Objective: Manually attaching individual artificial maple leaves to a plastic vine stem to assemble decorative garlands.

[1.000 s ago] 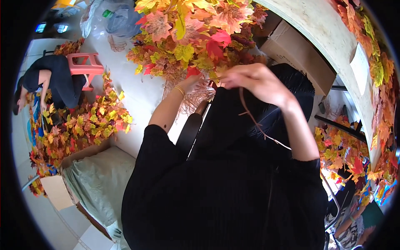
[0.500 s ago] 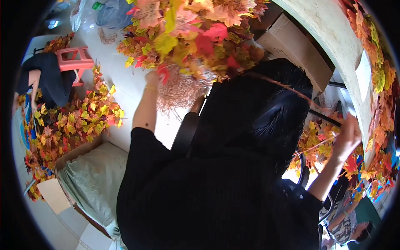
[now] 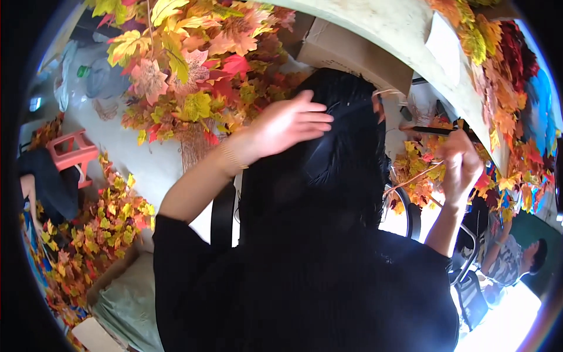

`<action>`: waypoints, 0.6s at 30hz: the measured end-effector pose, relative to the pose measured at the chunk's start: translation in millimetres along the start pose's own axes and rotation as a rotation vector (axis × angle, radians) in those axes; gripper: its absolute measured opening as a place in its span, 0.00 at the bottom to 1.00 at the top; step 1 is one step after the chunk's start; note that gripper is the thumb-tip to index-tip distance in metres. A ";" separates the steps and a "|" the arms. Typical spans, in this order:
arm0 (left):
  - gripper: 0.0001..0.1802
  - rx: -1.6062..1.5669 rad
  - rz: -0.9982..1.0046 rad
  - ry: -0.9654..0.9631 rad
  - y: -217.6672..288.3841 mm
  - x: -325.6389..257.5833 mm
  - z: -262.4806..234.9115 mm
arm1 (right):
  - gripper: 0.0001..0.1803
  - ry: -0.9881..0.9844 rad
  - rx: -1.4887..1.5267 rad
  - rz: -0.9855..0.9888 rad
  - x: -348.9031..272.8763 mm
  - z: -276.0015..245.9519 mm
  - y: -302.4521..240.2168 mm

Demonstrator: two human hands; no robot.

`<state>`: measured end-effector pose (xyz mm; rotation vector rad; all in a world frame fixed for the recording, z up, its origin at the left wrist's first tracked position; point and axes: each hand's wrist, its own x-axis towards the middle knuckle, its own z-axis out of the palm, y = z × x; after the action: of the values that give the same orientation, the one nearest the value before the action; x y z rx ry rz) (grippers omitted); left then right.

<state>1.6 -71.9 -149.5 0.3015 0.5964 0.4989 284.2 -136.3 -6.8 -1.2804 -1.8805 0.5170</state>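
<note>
Left hand (image 3: pixel 287 124) now lowered from the leaf garland (image 3: pixel 187 76) onto black hair (image 3: pixel 346 158), fingers spread flat, right hand (image 3: pixel 460 164) fist-closed around a thin brown stem (image 3: pixel 413 179) trailing left of its fingers

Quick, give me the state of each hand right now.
Left hand: open, fingers spread, flat against the black hair, holding nothing.
Right hand: closed around a thin brown stem beside the autumn leaves.

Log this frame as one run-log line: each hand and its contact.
left hand: open, raised beside autumn leaf cluster | right hand: closed on thin leaf stem | floor: loose leaves
</note>
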 end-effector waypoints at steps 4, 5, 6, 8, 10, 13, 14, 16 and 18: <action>0.31 -0.411 -0.136 -0.057 4.9 60.9 62.1 | 0.16 -0.382 0.053 -0.041 -20.9 -14.2 -30.4; 0.27 -0.563 -0.100 -0.122 7.7 67.0 65.5 | 0.16 -0.439 -0.012 -0.097 -28.0 -20.1 -33.5; 0.24 -0.621 -0.037 -0.177 9.8 67.9 66.7 | 0.16 -0.456 -0.058 -0.078 -35.9 -28.7 -37.7; 0.21 -0.482 0.107 -0.131 10.4 57.3 65.0 | 0.15 -0.437 -0.192 -0.053 -50.3 -44.9 -36.1; 0.21 -0.223 0.228 -0.256 5.9 36.4 64.1 | 0.10 -0.299 -0.404 0.132 -63.1 -56.8 -23.1; 0.20 0.056 0.368 -0.218 -7.5 5.5 70.4 | 0.04 -0.099 -0.608 0.530 -72.7 -69.7 21.4; 0.20 0.065 0.388 -0.211 -11.3 0.6 74.1 | 0.04 -0.076 -0.607 0.512 -73.7 -70.9 41.0; 0.21 0.127 0.430 -0.185 -17.7 -6.5 80.4 | 0.14 -0.009 -0.989 0.447 -75.8 -70.3 78.1; 0.22 0.121 0.451 -0.251 -23.2 -7.7 85.3 | 0.18 -0.052 -1.032 0.610 -81.8 -66.6 103.7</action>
<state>55.7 -106.3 -88.1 0.6102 0.3114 0.8452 412.5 -174.6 -69.7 -2.5558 -1.8046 -0.2087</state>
